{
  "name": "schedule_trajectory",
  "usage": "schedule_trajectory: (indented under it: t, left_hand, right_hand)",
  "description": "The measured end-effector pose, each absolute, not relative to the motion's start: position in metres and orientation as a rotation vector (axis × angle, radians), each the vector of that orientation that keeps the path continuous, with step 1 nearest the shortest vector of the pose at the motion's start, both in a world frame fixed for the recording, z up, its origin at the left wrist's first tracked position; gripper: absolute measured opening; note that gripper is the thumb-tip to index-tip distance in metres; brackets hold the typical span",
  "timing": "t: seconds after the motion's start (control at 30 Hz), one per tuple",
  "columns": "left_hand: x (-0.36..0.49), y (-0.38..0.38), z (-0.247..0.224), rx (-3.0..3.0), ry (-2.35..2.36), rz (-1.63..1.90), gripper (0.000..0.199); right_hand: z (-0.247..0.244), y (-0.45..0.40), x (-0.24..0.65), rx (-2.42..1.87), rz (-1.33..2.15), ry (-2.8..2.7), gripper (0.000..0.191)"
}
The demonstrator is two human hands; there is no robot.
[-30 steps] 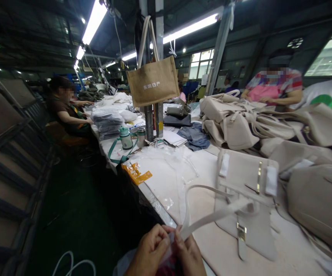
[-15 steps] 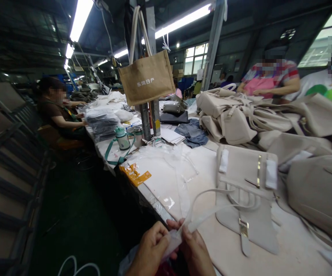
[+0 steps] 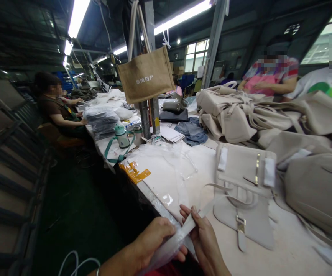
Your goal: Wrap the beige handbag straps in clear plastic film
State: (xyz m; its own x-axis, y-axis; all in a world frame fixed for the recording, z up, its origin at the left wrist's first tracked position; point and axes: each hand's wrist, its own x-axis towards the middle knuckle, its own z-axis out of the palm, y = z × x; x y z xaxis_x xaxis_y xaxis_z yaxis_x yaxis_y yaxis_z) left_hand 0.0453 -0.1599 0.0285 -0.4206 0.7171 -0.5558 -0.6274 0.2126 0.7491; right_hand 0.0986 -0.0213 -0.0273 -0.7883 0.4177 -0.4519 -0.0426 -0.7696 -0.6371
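Note:
My left hand (image 3: 158, 237) is closed round a clear plastic sleeve (image 3: 166, 249) at the bottom centre, above the table's front edge. A pale strap (image 3: 189, 225) runs out of the sleeve's upper end, and my right hand (image 3: 202, 232) pinches it between thumb and fingers. From there the strap leads up and right towards a beige bag (image 3: 243, 165) lying flat on the table, with a gold buckle (image 3: 240, 224) on its flap tab. White wrapping covers two spots near the bag's sides.
Beige bags (image 3: 235, 115) are heaped at the right. An orange packet (image 3: 134, 172), clear plastic film and a green bottle (image 3: 122, 137) lie or stand along the left edge. A brown tote (image 3: 145, 74) hangs from a post. Several people are around the tables.
The plastic sleeve now covers more of the strap and reaches further down. My left hand has turned, with its forearm showing, and my right hand has shifted right and up along the strap.

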Motion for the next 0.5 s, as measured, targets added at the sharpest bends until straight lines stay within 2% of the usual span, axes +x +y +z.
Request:
schedule_trajectory:
  t: [0.2,0.33,0.4,0.5]
  left_hand:
    - [0.048,-0.154,0.020,0.131,1.423,1.531,0.035]
    - [0.049,-0.149,0.010,0.233,1.523,1.538,0.039]
    - [0.048,-0.149,0.001,0.289,1.613,1.473,0.043]
    - [0.041,-0.151,-0.015,0.338,1.716,1.378,0.049]
  right_hand:
    - [-0.028,-0.038,0.107,-0.876,2.482,-1.021,0.048]
    - [-0.037,-0.051,0.116,-0.743,2.663,-1.015,0.060]
    - [-0.037,-0.039,0.116,-0.679,2.753,-0.903,0.057]
    - [-0.029,-0.009,0.113,-0.712,2.702,-0.631,0.049]
